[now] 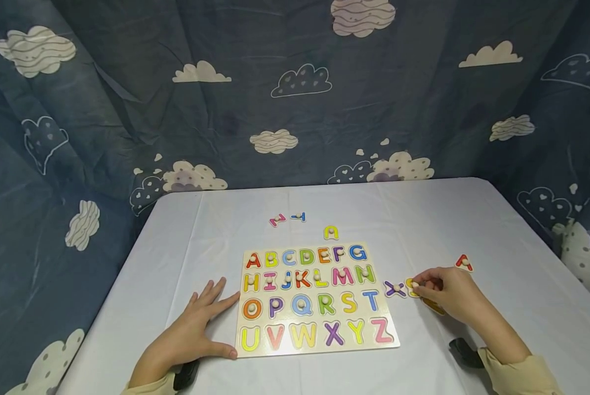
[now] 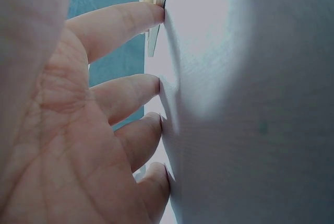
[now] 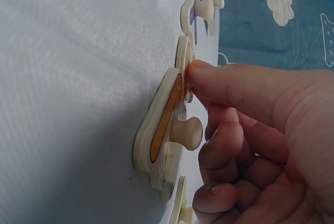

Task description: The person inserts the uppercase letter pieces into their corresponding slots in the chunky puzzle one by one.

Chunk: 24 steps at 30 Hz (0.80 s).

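Note:
My right hand (image 1: pixel 450 293) pinches a yellow letter piece (image 1: pixel 409 287), apparently an S, between thumb and fingers; it lies on or just above the cloth. Beside it lie a purple X (image 1: pixel 395 289) and, partly under the hand, an orange-yellow piece (image 3: pixel 166 125) with a wooden knob. My left hand (image 1: pixel 191 329) is spread flat on the cloth, thumb and index fingertip touching the left edge of the alphabet board (image 1: pixel 319 346). Knobbed letters from A through R sit in the board. Its S through Z places show printed letters without knobs.
Beyond the board lie a pink Z-like piece (image 1: pixel 277 220), a blue T (image 1: pixel 298 216) and a yellow upside-down U (image 1: pixel 331 232). A red piece shaped like an inverted V (image 1: pixel 464 262) lies past my right hand. A dark cloud-patterned curtain (image 1: pixel 245 109) hangs behind the white-covered table (image 1: pixel 201 230).

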### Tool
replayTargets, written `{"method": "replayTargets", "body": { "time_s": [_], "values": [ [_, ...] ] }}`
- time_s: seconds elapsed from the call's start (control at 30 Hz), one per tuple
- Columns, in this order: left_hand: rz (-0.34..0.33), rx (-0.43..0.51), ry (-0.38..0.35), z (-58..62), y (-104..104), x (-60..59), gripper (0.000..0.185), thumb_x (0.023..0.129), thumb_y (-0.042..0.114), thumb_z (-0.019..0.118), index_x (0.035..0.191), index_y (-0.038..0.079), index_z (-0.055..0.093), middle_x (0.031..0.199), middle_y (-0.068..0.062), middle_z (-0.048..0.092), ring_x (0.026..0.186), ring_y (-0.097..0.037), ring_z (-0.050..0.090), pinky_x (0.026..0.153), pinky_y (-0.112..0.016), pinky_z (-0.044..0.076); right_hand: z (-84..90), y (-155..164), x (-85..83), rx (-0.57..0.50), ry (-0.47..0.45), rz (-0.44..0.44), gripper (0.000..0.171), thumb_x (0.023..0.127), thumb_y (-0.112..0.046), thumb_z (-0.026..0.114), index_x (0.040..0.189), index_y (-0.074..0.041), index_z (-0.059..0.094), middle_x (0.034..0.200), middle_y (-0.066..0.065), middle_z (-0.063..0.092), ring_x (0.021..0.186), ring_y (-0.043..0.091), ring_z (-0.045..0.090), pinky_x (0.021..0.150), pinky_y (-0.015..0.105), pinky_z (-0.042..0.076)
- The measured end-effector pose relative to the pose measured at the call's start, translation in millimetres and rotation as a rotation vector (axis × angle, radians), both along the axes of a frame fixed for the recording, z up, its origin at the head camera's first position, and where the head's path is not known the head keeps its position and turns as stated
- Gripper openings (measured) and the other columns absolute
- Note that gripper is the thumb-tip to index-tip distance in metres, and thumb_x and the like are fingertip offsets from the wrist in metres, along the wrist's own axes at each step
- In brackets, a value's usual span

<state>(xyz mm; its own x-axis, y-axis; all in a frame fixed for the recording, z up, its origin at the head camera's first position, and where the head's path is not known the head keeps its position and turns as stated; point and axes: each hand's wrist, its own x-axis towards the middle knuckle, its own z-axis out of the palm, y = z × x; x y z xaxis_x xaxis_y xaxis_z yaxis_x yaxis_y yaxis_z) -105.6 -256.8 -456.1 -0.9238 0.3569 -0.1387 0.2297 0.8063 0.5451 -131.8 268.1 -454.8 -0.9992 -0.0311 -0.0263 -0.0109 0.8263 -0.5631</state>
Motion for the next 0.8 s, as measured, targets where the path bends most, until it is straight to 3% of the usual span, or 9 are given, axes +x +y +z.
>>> {"method": "replayTargets", "body": {
  "time_s": [0.47,0.8],
  "values": [
    [-0.006,0.007,0.001,0.4,-0.2,0.0,0.118,0.057,0.061,0.099,0.159,0.023,0.055,0.178,-0.019,0.025,0.166,-0.051,0.013,0.129,-0.077,0.01,12.6,-2.1,-1.7,-0.023,0.002,-0.038,0.023,0.096,-0.015,0.08,0.109,0.003,0.076,0.08,0.002,0.058,0.071,0.013,0.049,0.052,0.023,0.037],
    [-0.011,0.011,-0.003,1.9,0.1,0.2,0.118,0.057,0.061,0.099,0.16,0.022,0.054,0.179,-0.019,0.024,0.166,-0.051,0.013,0.129,-0.078,0.009,22.2,-26.1,-4.5,-0.075,-0.014,-0.029,0.024,0.095,-0.016,0.081,0.111,0.001,0.076,0.079,0.002,0.055,0.069,0.014,0.047,0.05,0.024,0.034]
  ]
}}
